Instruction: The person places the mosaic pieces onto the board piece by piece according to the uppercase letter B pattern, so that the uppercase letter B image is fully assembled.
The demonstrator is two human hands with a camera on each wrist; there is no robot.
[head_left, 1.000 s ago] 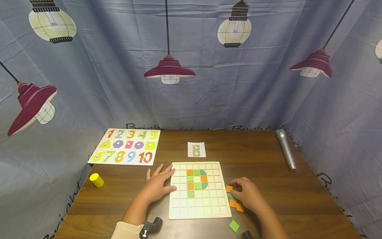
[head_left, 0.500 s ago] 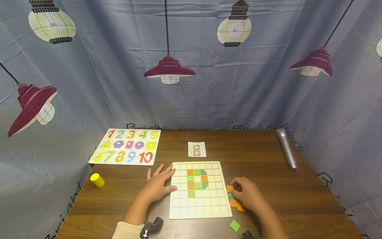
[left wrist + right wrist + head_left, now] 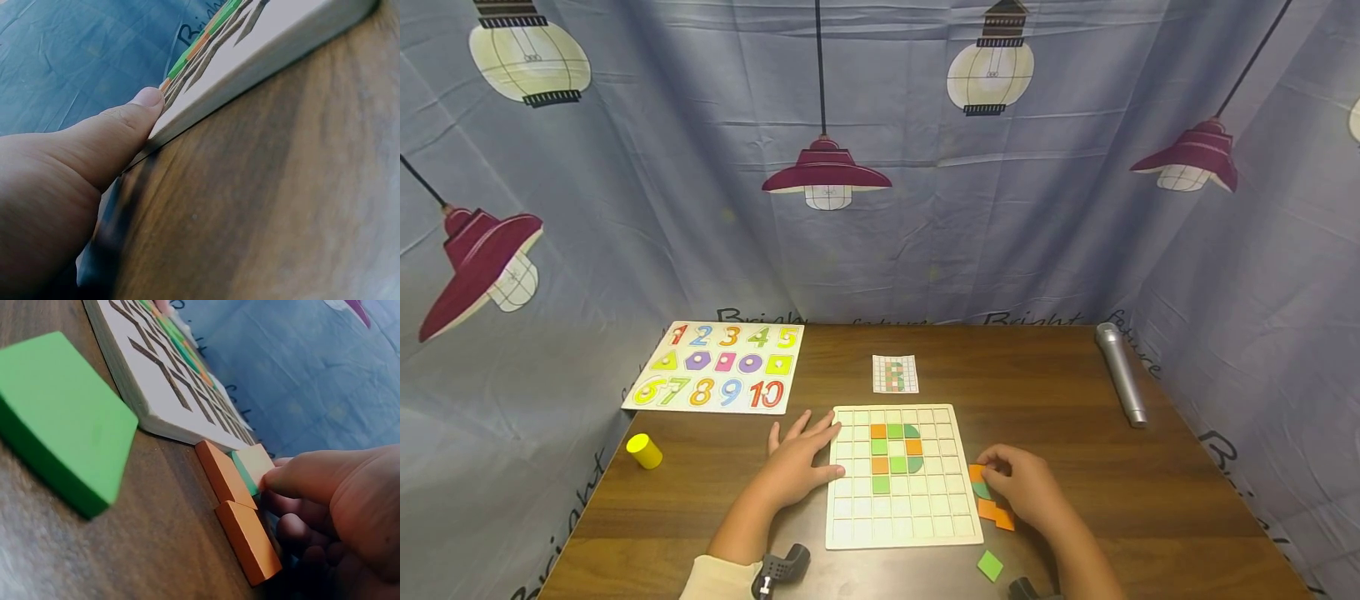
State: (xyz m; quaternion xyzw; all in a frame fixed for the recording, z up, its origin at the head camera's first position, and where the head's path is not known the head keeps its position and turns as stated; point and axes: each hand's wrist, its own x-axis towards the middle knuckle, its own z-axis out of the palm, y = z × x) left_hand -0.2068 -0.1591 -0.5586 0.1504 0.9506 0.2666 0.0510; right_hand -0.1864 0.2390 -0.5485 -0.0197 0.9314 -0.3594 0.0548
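Observation:
A pale wooden grid board lies flat, with orange, light green and dark green tiles set in its squares. My left hand rests at its left edge, fingers spread, thumb touching the rim; in the left wrist view the thumb lies on that rim. Beside the board's right edge, my right hand has curled fingers, thumb and forefinger pinching a dark green rounded tile. Close by are orange tiles, two of them touching each other. The right hand's other fingertips are partly hidden.
A light green square tile lies near the front. Behind the board is a small pattern card. A number puzzle and a yellow cylinder lie left; a silver microphone-like object lies right. A curtain stands behind the table.
The dark green tile under my right fingertips has shifted slightly and shows more of its surface. My right thumb has moved a little; the left hand stays in place.

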